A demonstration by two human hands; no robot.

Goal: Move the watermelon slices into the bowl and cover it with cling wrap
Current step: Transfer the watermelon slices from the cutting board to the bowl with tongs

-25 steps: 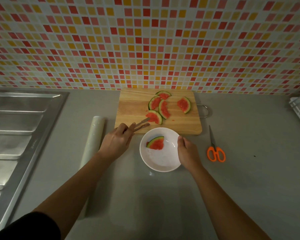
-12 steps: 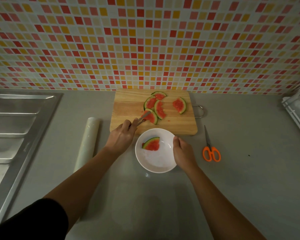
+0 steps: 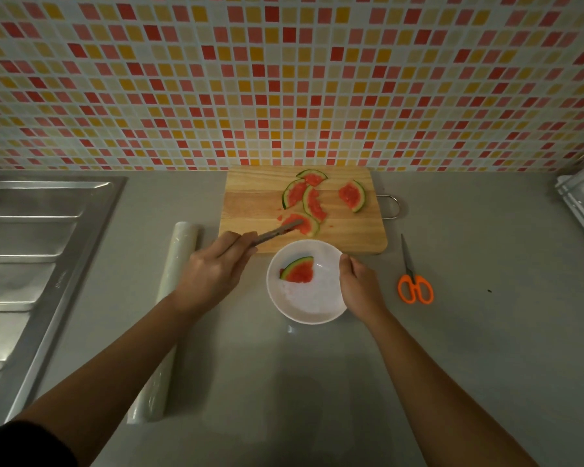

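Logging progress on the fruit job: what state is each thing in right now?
Bowl: uncovered, one slice inside.
Board: five slices left.
Tongs: tips at the nearest slice.
Left hand: holding tongs.
Right hand: steadying bowl.
Wrap roll: lying unused.
Scissors: closed.

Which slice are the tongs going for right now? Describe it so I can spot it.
Find the wooden cutting board against the tiled wall. The slice lies at its near edge, just beyond the white bowl. Unlike the four other slices farther back, it has the tongs from the left hand on it.
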